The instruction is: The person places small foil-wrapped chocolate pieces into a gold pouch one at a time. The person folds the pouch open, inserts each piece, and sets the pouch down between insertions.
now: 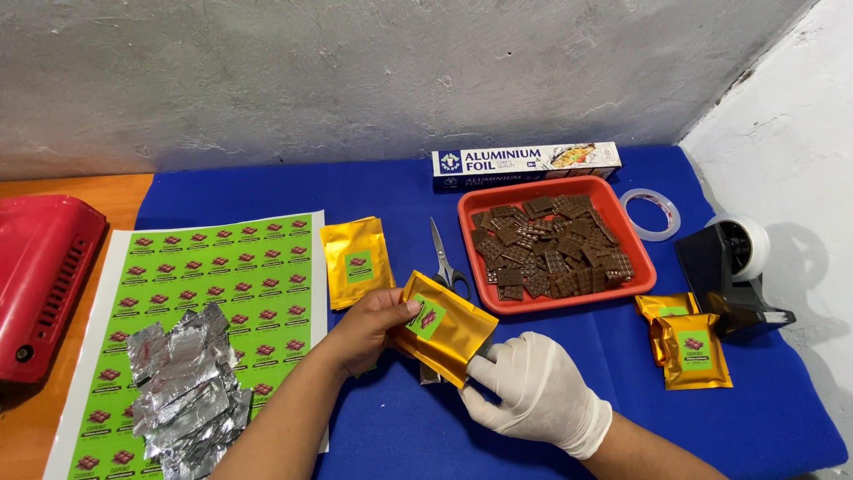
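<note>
both hands close on 1 gold pouch (444, 327) with a green label, held tilted just above the blue cloth (391, 427). the bare left hand (371, 327) pinches the pouch's upper left end, thumb on top beside the label. the white-gloved right hand (533, 391) grips the lower right end, its fingers curled at the pouch's mouth; what is between those fingers cannot be told.

just beyond the grip, touching nothing, lie scissors (447, 262), tips pointing away. left of the grip and slightly beyond it lies a second gold pouch (357, 261), flat, with its edge over a sheet of green stickers (222, 267). further left on that sheet, near the left forearm, sits a pile of foil-wrapped pieces (187, 382). beyond the grip to the right is a red tray (558, 302) full of brown chocolate squares (551, 244), with a box of aluminium foil (526, 164) behind it. right of the gloved hand, a small stack of filled gold pouches (689, 348) lies beside a black tape dispenser (733, 267); a clear tape roll (651, 214) lies beyond these. a red appliance (40, 276) sits far left.
</note>
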